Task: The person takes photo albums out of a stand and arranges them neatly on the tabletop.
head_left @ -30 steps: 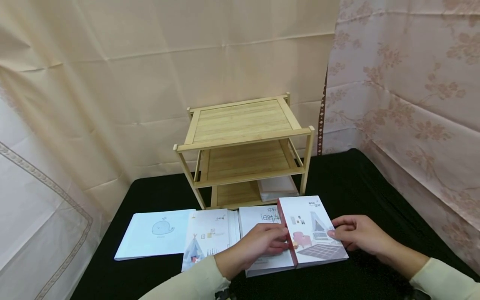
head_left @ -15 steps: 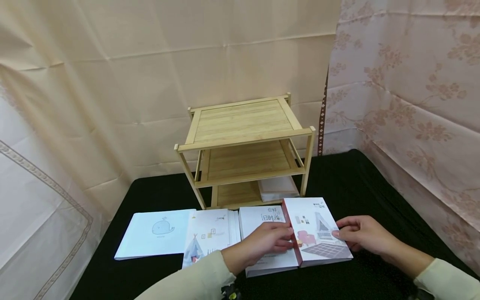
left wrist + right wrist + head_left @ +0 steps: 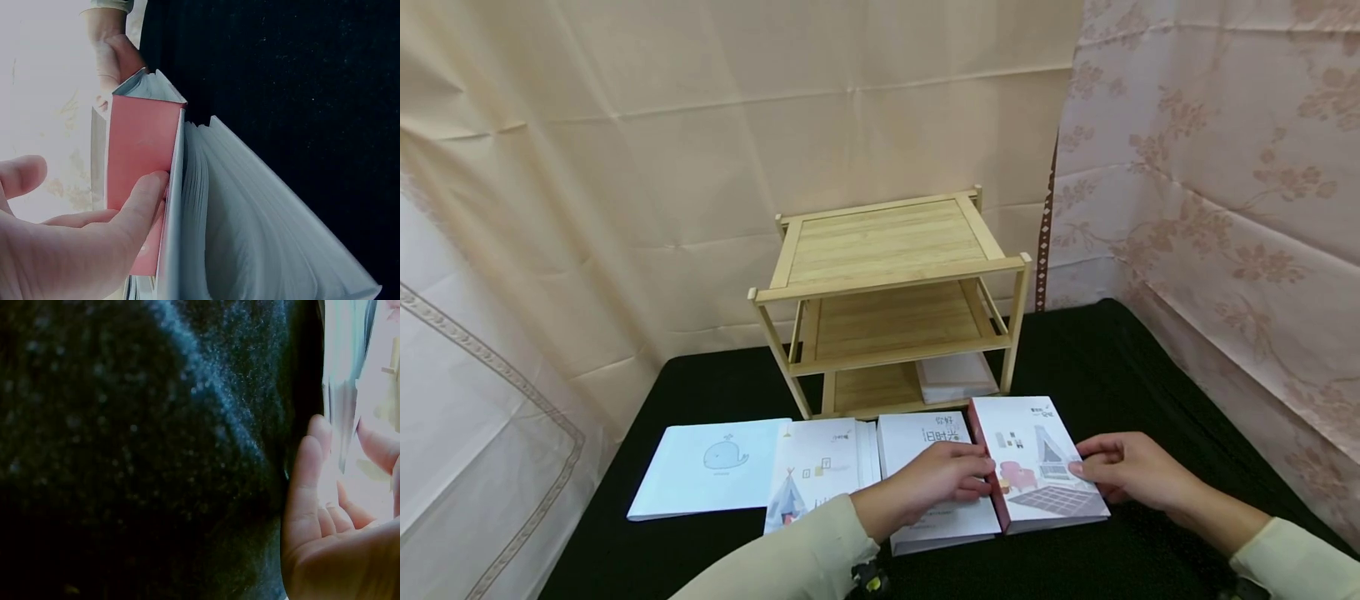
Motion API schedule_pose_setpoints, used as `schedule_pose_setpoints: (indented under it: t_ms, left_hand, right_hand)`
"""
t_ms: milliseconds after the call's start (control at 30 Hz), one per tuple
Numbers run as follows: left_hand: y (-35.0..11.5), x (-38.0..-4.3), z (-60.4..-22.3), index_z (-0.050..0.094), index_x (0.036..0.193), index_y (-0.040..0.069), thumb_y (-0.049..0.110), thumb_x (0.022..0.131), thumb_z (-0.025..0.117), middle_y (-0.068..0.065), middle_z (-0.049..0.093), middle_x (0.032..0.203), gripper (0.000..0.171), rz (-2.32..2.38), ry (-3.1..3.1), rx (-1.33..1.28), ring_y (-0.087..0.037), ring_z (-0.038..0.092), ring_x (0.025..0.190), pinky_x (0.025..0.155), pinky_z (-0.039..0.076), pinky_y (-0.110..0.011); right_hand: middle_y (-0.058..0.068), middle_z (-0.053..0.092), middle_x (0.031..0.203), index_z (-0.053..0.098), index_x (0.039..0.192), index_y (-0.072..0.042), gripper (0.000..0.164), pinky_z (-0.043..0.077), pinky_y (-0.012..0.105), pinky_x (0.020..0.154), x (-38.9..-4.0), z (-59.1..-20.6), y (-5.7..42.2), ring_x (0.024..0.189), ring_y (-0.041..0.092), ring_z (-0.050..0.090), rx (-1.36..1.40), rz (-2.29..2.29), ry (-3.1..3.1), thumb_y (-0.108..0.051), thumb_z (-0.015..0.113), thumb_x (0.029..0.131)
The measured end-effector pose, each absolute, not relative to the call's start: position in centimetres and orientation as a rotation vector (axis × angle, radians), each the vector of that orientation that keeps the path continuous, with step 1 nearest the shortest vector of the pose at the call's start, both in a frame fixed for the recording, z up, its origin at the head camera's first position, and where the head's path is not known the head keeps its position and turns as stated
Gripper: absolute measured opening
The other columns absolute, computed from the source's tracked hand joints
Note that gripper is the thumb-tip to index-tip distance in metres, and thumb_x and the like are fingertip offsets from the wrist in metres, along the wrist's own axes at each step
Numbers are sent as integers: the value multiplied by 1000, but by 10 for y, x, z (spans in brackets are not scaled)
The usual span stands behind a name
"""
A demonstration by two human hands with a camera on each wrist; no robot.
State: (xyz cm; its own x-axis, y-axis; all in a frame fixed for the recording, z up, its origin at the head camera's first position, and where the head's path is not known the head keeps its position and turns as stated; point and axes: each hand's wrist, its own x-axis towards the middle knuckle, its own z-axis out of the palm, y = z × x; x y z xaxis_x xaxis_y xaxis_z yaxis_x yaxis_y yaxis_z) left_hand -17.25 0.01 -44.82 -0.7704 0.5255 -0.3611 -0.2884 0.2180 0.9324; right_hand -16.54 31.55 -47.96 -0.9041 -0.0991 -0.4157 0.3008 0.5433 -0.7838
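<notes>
A thick white book (image 3: 1030,467) with a red spine and a pink armchair on its cover lies flat at the right of a row. My left hand (image 3: 936,483) lays its fingertips on the red spine (image 3: 147,144), its thumb standing apart in the left wrist view. At the opposite side my right hand (image 3: 1138,468) pinches the book's edge, thumb on the cover and fingers along the page side (image 3: 344,387). Left of the red-spined book, under my left hand, is another white book (image 3: 917,429), its pages fanned at the lower edge (image 3: 250,212).
Further left lie a book with a tent picture (image 3: 820,467) and a pale blue whale book (image 3: 715,467). Behind the row stands a three-tier wooden shelf (image 3: 887,250), with a pale stack (image 3: 958,379) on its lowest tier. Black cloth (image 3: 1105,358) covers the table; curtains surround it.
The red-spined book has slid slightly to the right, both hands moving along with it. The other books and the shelf stay where they were.
</notes>
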Motion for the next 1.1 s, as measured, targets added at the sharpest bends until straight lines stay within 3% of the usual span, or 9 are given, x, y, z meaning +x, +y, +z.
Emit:
schedule_pose_setpoints:
  t_ms: [367,700,1100]
  left_hand:
    - [2,-172,-450,53,142,-10,11,97,66,-19,74,117,51,1585,1872,222,-35,72,112,95,60,-42]
    - [-4,-174,-454,48,145,-13,9,96,67,-20,66,134,57,1543,1871,292,-30,70,115,98,59,-40]
    - [-10,-174,-449,51,146,-7,13,96,67,-19,61,143,56,1476,1886,337,-25,69,116,99,58,-39]
  right_hand:
    - [6,72,106,59,136,4,68,62,39,75,-164,-485,312,88,19,71,119,-1284,2406,-39,80,88]
    - [7,71,103,62,133,4,66,61,37,71,-165,-486,305,83,19,70,107,-1234,2451,-39,81,86]
    - [6,68,100,63,132,0,64,58,37,66,-169,-484,298,78,20,69,148,-1171,2496,-35,83,82]
